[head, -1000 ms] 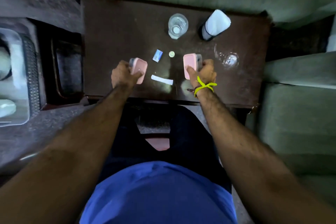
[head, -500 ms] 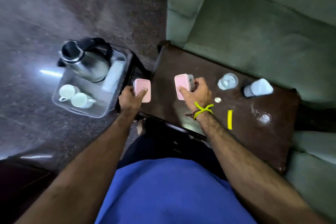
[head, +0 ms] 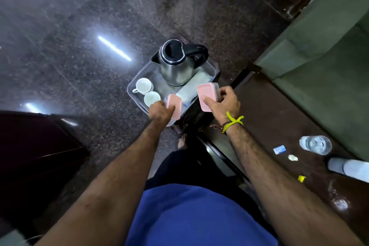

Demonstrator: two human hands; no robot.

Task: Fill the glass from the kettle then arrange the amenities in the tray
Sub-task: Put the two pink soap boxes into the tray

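Polished dark speckled stone floor [head: 79,26] fills the upper left of the head view, glossy, with two bright streak reflections; a green upholstered sofa [head: 329,56] runs along the right. Dark brown wooden counter [head: 269,126] lies lower right, smooth and somewhat reflective. On a low dark stand by the counter's end sits a clear plastic tray [head: 132,94], rectangular with rounded corners. In the tray: a brushed-steel kettle [head: 177,68] with black lid and black handle, upright at the far end; two small white ceramic cups [head: 143,85], round, side by side at the left; a folded white cloth-like item [head: 191,88] next to the kettle, not clearly resolved. Left hand [head: 159,113] grasps a small box with a pink lid [head: 174,106], thumb on the lid, held over the near edge of the tray. Right hand [head: 225,102] grasps a second pink-lidded box [head: 206,96] with a clear body, forefinger pressed on the lid, held at the tray's near right corner; yellow thread tied at the wrist. On the counter, well apart from the tray: a clear glass [head: 315,145] holding water, a white bottle [head: 347,167] lying on its side, a blue sachet [head: 279,150], a small white round item [head: 293,158], a yellow sachet [head: 301,178].
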